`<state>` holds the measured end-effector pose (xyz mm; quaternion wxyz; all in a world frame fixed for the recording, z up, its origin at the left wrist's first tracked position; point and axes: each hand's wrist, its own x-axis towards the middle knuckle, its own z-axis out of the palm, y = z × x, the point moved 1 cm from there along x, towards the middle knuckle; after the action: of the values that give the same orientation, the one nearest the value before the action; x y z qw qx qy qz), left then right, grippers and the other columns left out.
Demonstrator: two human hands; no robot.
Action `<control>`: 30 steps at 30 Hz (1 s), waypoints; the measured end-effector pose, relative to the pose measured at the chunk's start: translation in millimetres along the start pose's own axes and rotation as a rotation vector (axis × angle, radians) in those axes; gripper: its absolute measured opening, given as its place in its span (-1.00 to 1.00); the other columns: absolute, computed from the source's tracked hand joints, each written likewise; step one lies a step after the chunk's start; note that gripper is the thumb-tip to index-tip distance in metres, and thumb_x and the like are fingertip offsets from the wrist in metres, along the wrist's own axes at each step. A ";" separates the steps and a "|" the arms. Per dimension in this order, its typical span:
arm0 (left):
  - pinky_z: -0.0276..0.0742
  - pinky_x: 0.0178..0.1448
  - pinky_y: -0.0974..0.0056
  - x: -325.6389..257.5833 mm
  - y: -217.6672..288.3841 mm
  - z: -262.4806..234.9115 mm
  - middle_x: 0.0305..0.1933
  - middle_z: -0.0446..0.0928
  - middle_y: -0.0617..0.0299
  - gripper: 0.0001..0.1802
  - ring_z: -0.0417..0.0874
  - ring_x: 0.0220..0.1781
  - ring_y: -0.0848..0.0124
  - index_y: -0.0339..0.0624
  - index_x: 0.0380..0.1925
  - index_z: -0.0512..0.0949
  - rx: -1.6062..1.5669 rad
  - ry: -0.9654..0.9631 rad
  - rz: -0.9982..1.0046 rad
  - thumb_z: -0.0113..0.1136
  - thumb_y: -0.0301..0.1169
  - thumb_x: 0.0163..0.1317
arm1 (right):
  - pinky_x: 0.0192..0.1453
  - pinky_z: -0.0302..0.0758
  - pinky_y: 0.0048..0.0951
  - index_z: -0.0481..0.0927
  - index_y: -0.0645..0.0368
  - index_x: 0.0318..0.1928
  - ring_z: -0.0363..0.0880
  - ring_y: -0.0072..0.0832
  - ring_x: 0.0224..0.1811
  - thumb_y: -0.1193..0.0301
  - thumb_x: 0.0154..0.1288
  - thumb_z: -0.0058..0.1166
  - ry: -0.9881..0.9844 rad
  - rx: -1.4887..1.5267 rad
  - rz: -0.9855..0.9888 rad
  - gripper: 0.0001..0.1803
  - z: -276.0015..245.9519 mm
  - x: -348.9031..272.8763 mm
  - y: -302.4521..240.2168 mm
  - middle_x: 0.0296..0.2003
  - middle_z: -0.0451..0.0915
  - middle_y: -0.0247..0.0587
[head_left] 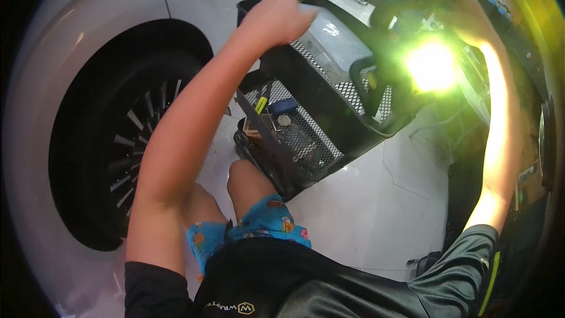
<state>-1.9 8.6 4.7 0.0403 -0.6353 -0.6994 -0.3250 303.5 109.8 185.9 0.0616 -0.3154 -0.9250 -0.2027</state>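
Here the left hand (276,19) is curled shut at the top rim of a black mesh cart (329,123); what it clamps, I cannot tell. The right hand (453,9) grips a glaring work light (429,65) just beyond the cart. A car wheel (126,141) stands close left; open floor (376,212) lies right.

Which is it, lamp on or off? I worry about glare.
On: the work lamp throws a bright yellow-white glare beneath the right hand.

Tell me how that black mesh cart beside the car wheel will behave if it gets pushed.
The black mesh cart looks like stiff metal, so it should not flex. It carries a grey case up top and small tools lower down, so probably fairly heavy. The pale floor looks smooth, so it may slide; wheels are hidden.
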 end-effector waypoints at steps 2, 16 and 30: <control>0.69 0.11 -0.07 32.1 9.3 22.5 0.34 0.55 -0.23 -0.24 0.83 -0.21 -0.06 -0.44 0.21 0.56 -0.152 -0.259 -0.162 0.02 0.13 0.45 | 0.59 0.01 -0.21 0.67 0.08 0.08 0.55 -0.29 0.18 0.32 0.16 0.35 0.028 0.000 0.008 -0.56 -4.3 -7.9 11.9 0.10 0.58 -0.04; 0.58 0.35 0.04 168.4 -61.1 158.5 0.46 0.41 -0.15 -0.34 0.55 0.43 -0.01 -0.22 0.39 0.44 -0.303 0.122 -0.371 0.15 -0.18 0.33 | 0.11 0.16 -0.34 0.63 0.20 -0.18 0.51 -0.42 -0.19 0.37 -0.05 0.27 0.106 0.146 0.284 -0.65 53.9 -212.0 -46.8 -0.24 0.56 -0.14; 0.78 0.06 0.06 127.1 -35.9 60.6 0.54 0.19 -0.16 -0.29 0.51 0.42 -0.02 -0.33 0.45 0.22 -0.850 0.062 -0.187 0.17 -0.25 0.40 | -0.38 0.31 -0.47 0.59 0.32 -0.44 0.46 -0.54 -0.55 0.42 -0.25 0.20 0.148 0.551 0.317 -0.73 120.7 -324.2 -187.9 -0.59 0.55 -0.25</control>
<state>-37.2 149.6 2.2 -0.2333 -0.5194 -0.5564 -0.6051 448.1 -156.3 -65.5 0.2427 -0.4114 -0.8774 0.0449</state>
